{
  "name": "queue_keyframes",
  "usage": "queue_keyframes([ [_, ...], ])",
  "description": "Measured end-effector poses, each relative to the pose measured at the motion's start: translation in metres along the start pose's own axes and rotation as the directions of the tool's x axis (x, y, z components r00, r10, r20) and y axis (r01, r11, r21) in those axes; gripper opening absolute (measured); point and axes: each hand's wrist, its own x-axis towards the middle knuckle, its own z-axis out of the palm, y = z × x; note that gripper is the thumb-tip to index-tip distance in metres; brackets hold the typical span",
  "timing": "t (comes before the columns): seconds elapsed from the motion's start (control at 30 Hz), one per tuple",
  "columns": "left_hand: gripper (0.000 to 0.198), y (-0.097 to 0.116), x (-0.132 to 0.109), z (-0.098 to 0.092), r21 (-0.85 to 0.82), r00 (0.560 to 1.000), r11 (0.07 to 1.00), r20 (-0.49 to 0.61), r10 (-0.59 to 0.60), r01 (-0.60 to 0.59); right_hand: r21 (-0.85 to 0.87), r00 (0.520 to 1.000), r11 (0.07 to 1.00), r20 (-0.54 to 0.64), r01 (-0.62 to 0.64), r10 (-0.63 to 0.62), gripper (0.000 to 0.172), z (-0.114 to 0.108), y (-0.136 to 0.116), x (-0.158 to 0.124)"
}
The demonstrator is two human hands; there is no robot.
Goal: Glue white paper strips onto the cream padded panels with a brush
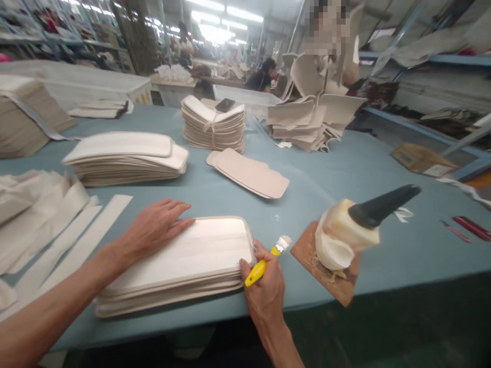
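My left hand [155, 227] lies flat with fingers stretched out on the left end of a stack of cream padded pieces [184, 266] at the table's front edge. My right hand [264, 289] is closed round a yellow-handled brush [264, 263], its thumb pressed against the stack's right corner. The brush's pale bristles point toward a glue-caked bottle with a black nozzle [358, 225], which stands on a brown board [326, 266] to the right.
More stacks of cream pieces [126, 158] lie on the blue-grey table [345, 168], with a bundled stack [213, 122], loose flat pieces [251, 174] and white strips [57, 245] at the left. Red tools [471, 227] sit far right. Other people work in the background.
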Motion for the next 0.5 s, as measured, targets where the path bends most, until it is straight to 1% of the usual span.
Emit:
queue_keyframes([
  [0.13,0.075,-0.033,-0.024,-0.015,-0.01,0.985,0.985,-0.021,-0.173,0.173,0.009,1.0,1.0,0.01,-0.028,0.028,0.03,0.002,0.004,-0.003],
  [0.2,0.07,-0.045,-0.041,-0.023,-0.042,0.964,0.963,-0.03,-0.266,0.264,0.012,1.0,1.0,0.002,-0.017,0.016,0.029,0.002,0.005,-0.004],
  [0.27,0.063,-0.051,-0.06,-0.03,-0.094,0.935,0.932,-0.026,-0.353,0.35,0.013,1.0,1.0,-0.006,0.009,-0.008,0.026,0.003,0.006,-0.006],
  [0.37,0.056,-0.049,-0.094,-0.034,-0.18,0.876,0.863,-0.007,-0.482,0.473,0.014,0.999,0.999,-0.016,0.048,-0.048,0.022,0.002,0.007,-0.009],
  [0.43,0.054,-0.041,-0.116,-0.031,-0.243,0.832,0.805,0.015,-0.554,0.541,0.016,0.998,0.998,-0.014,0.063,-0.063,0.021,0.002,0.007,-0.013],
  [0.5,0.054,-0.031,-0.135,-0.027,-0.325,0.803,0.75,0.057,-0.593,0.577,0.02,0.998,0.998,-0.005,0.066,-0.066,0.02,0.002,0.008,-0.016],
])
